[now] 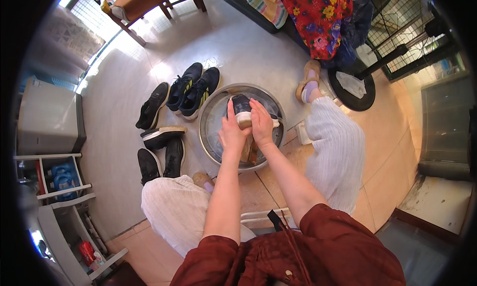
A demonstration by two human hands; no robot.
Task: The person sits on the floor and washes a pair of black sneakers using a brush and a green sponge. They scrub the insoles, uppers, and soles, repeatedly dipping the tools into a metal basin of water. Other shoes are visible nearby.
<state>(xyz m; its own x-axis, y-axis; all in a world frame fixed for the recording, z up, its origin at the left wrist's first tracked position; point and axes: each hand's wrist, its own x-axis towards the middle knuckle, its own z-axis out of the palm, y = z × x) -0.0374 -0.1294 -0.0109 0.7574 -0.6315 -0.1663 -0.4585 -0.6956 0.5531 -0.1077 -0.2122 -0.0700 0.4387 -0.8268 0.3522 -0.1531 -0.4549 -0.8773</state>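
Observation:
Over a round metal basin (203, 139) with water in it, I hold a dark shoe (241, 105) with a white and tan sole between both hands. My left hand (231, 131) is closed along the shoe's left side, its index finger stretched toward the far end. My right hand (261, 122) presses against the right side, fingers close together. Below the shoe, a brown wooden-looking piece (247, 150) leans in the basin, partly hidden by my hands. A white-edged thing (276, 122) shows beside my right hand; I cannot tell its kind.
Left of the basin stand navy sneakers with yellow stripes (191, 92) and several black shoes (154, 106). My knees flank the basin. A black round stand base (370, 94) is at the right, near a red floral cloth (320, 20). Shelves (62, 179) line the left, a wooden chair (141, 5) the back.

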